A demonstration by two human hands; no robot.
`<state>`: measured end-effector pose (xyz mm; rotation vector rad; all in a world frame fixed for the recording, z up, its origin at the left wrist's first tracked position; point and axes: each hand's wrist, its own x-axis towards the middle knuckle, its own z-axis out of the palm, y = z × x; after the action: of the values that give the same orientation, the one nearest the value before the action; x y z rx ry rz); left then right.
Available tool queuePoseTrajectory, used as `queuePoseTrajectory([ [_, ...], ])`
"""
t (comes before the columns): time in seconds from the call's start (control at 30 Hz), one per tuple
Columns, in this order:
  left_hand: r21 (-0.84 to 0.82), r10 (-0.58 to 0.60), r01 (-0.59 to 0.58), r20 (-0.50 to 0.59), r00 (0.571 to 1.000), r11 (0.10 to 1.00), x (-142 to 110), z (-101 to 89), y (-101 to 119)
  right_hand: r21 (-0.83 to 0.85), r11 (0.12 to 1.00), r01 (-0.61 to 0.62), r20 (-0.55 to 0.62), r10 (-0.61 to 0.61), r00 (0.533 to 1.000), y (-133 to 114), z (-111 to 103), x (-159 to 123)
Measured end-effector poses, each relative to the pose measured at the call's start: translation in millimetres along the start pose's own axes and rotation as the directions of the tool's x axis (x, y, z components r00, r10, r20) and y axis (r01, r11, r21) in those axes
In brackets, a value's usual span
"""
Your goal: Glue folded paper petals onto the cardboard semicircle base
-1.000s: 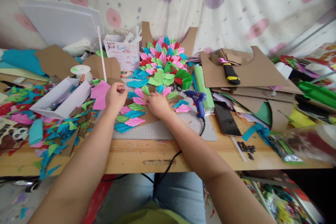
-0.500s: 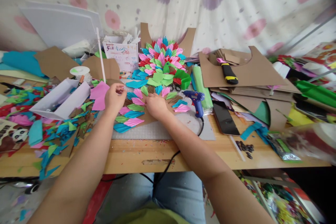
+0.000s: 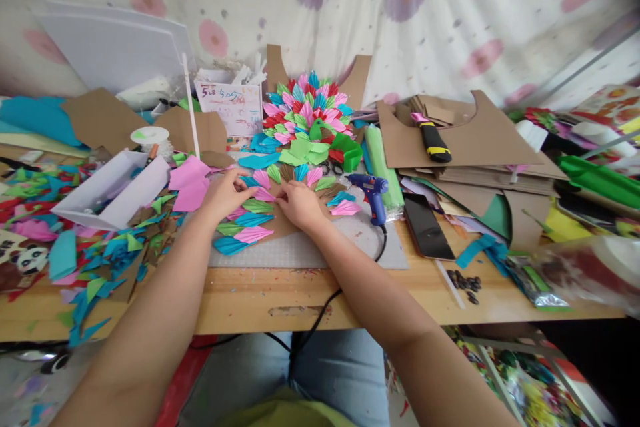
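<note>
A brown cardboard piece (image 3: pixel 280 223) lies on the grey cutting mat (image 3: pixel 320 250), edged with folded paper petals in pink, blue and green. My left hand (image 3: pixel 225 192) reaches right with its fingers stretched out over the petals, touching a pink petal (image 3: pixel 263 194). My right hand (image 3: pixel 300 203) rests curled on the cardboard, its fingertips pinched at that same pink petal. A finished petal wreath (image 3: pixel 309 110) stands behind, leaning on cardboard.
A blue glue gun (image 3: pixel 373 192) stands right of my right hand, its black cord running off the table's front edge. A phone (image 3: pixel 425 227) and stacked cardboard (image 3: pixel 465 140) with a yellow knife (image 3: pixel 434 141) lie right. A white tray (image 3: pixel 113 187) and paper scraps lie left.
My left hand has lowered from a raised curl and reached right, fingers now extended onto the petals beside my right hand. The right hand has barely moved.
</note>
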<state>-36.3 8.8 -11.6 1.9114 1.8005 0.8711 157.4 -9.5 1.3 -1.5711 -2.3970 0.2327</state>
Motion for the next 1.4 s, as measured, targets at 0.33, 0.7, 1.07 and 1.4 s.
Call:
queuePoseTrajectory([
  [0.33,0.105,0.046,-0.050,0.036,0.998,0.993,-6,5.1,9,0.016,1.000,0.002,-0.034,-0.002,0.999,1,2,0],
  [0.7,-0.087,0.014,-0.012,0.020,1.000,0.996,-1,2.3,-2,0.076,0.997,0.001,-0.041,0.002,0.999,2,4,0],
  [1.07,-0.026,-0.117,0.114,-0.267,0.957,0.993,2,-3.6,3,0.176,0.984,0.009,-0.111,0.011,0.994,13,10,3],
  [1.4,-0.024,0.234,-0.234,-0.002,0.972,0.972,-1,7.3,10,0.111,0.993,-0.041,-0.051,0.047,0.998,10,5,0],
])
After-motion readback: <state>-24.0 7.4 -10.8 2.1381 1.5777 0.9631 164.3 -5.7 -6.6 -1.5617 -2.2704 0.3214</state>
